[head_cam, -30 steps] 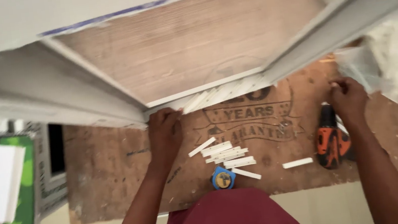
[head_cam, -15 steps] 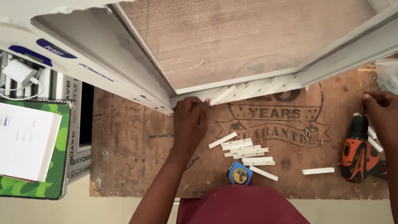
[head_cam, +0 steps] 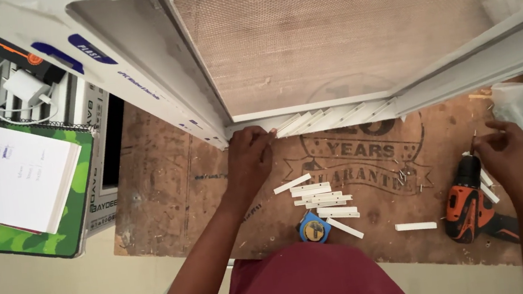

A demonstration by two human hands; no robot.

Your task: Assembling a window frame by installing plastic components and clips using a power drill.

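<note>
White window frame (head_cam: 309, 104), mitred corner section, lay across the far part of the worktop (head_cam: 168, 198), a brown board printed with a faded emblem; its lower rail ran left to right just beyond the person's reach.

Left hand (head_cam: 248, 158): pressed against the frame's lower rail near the corner joint, fingers (head_cam: 264, 139) curled onto the rail's edge, gripping it.

Right hand (head_cam: 507, 151): near the worktop's right edge, fingers pinched together above the orange and black cordless drill (head_cam: 471, 204); whether they held a screw or bit could not be told. The drill itself lay on its side, not grasped.

Loose items at the near middle of the worktop: a cluster of short white strips (head_cam: 321, 198), one more strip (head_cam: 416, 226) apart to the right, and a blue and yellow tape measure (head_cam: 314, 229) at the near edge.

Step judged in hand: steadying the frame corner while readying the drill. Next move would call for a firm hold on the rail and the drill taken up squarely.
</note>
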